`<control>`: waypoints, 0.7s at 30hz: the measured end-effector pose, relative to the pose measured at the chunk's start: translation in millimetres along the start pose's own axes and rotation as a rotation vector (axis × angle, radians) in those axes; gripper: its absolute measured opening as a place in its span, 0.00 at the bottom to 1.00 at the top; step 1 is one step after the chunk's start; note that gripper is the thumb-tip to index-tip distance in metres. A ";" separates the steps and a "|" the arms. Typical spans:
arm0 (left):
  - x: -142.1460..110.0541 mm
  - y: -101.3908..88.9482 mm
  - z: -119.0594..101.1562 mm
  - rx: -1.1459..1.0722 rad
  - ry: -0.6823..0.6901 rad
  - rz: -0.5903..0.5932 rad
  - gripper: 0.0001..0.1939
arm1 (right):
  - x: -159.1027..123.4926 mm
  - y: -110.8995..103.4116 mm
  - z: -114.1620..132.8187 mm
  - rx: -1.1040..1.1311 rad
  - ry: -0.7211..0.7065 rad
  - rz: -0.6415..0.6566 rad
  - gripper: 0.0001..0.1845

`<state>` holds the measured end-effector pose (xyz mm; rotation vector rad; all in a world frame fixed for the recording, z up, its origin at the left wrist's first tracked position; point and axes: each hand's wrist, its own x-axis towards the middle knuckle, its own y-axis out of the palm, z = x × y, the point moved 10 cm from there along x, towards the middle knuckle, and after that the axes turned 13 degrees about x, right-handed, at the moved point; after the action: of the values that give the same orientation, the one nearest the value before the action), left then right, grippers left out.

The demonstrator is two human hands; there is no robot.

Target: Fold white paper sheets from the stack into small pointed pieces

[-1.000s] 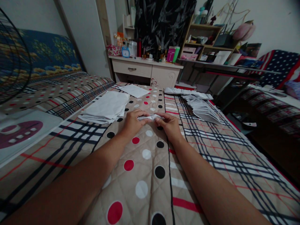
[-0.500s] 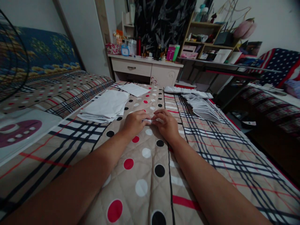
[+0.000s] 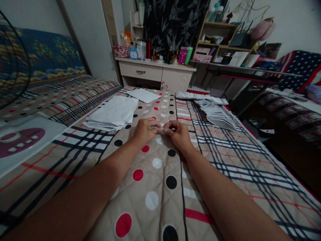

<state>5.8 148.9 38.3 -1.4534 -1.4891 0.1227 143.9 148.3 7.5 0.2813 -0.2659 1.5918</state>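
My left hand [image 3: 145, 131] and my right hand [image 3: 177, 132] meet over the middle of the patterned bedspread [image 3: 160, 187]. Between their fingertips is a thin folded strip of white paper [image 3: 161, 128], pinched at both ends. Most of the strip is hidden by the fingers. Left of my left hand lies a stack of white paper sheets [image 3: 114, 112], with a smaller white sheet [image 3: 144, 95] just beyond it. Beyond my right hand, a fanned row of folded white papers [image 3: 217, 115] lies on the bedspread, next to a long white bundle [image 3: 200, 97].
A white plastic bag with a purple print [image 3: 25, 137] lies at the left edge, near a fan guard [image 3: 28, 63]. A white dresser [image 3: 140, 72] stands past the bed's far end. Shelves [image 3: 218, 47] and a narrow table [image 3: 245, 71] stand at the back right.
The fingers of my right hand have curled in more and dropped slightly onto the paper strip. My left fingers have shifted a little along it. The stacks have stayed in place.
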 end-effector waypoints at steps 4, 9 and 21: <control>-2.3 -5.0 1.1 -0.014 -0.100 -0.011 0.01 | 1.1 -3.4 0.2 0.126 0.008 -0.043 0.09; -4.7 -6.9 -6.2 0.004 -0.084 -0.038 0.03 | 0.5 -5.4 -1.2 0.162 0.039 -0.074 0.09; -5.6 -0.5 11.2 -0.281 -0.247 -0.028 0.20 | 0.2 -7.9 3.2 0.102 -0.006 -0.078 0.06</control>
<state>-3.5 150.4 30.0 -1.6879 -1.7819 0.0804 151.9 147.7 10.6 0.3714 -0.1768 1.5299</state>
